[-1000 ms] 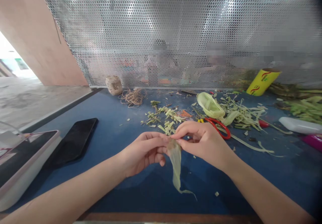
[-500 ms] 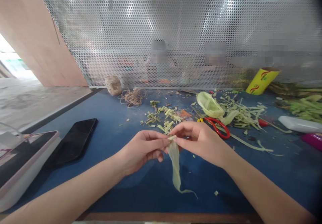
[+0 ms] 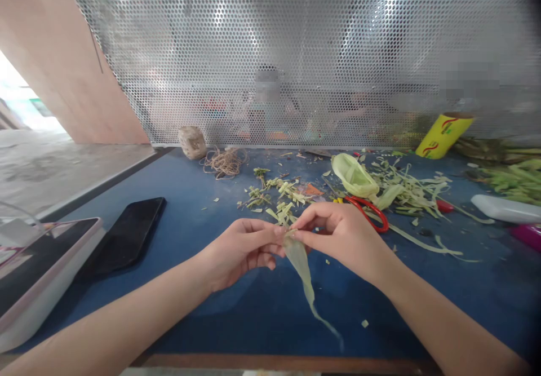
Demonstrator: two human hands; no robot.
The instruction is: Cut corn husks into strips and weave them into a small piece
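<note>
My left hand and my right hand meet over the blue table, both pinching the top end of a pale green leaf strip. The strip hangs down from the fingertips and trails toward the table's near edge, narrowing to a thin tail. Red-handled scissors lie just beyond my right hand. A pile of cut green leaf bits sits right behind the fingertips.
A black phone and a white-edged tray lie at the left. A twine ball and loose twine sit by the perforated metal screen. Leaf trimmings, a folded leaf, a yellow tube and a white bottle fill the right.
The strip's hanging part has swung right and twisted narrower, its tail now reaching further toward the near edge. Both hands stay pinched together at about the same place.
</note>
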